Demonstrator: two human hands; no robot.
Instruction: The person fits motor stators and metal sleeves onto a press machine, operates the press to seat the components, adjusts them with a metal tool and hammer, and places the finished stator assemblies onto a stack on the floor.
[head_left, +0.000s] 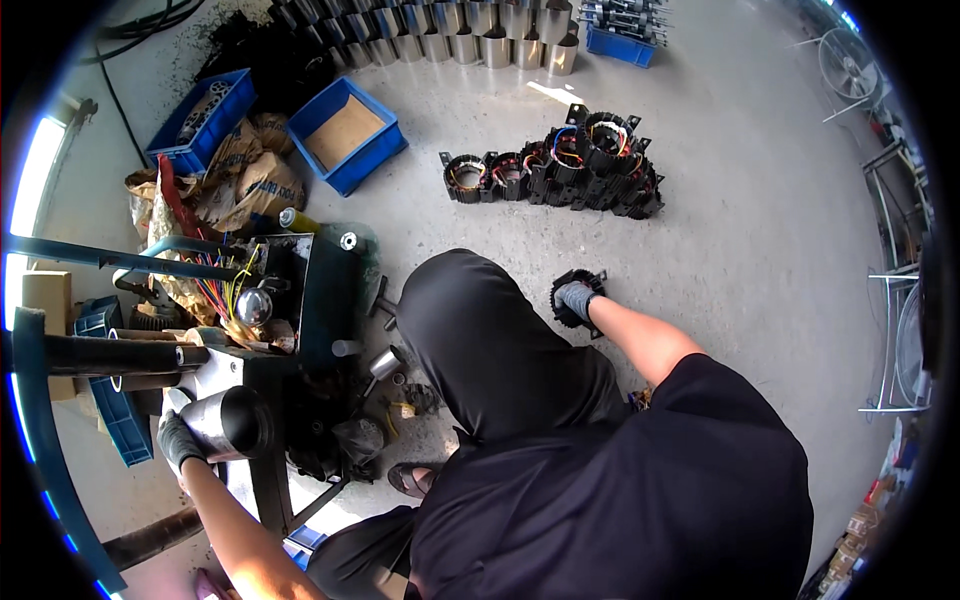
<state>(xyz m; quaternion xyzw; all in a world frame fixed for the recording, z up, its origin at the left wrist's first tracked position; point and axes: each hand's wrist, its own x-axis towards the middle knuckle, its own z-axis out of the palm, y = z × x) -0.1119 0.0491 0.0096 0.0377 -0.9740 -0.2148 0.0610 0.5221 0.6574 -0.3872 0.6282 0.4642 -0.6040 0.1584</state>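
At the lower left, my left hand (178, 440) in a grey glove is closed on the side of a dark metal cylinder (232, 422), whose open end faces right. The cylinder lies level at the machine's front, beside its bars. My right arm reaches out over the floor. There my gloved right hand (575, 298) grips a black finned motor housing (598, 279), with its fingers partly hidden in the opening. Beyond it stands a group of similar black housings (590, 185), with coloured wires showing inside several rings.
A teal-framed machine (330, 290) with loose wires fills the left side. Behind it are a blue bin (372, 158) with cardboard inside, and brown sacks (262, 190). Shiny metal cylinders (495, 50) stand in rows at the back. Fans (848, 62) line the right edge.
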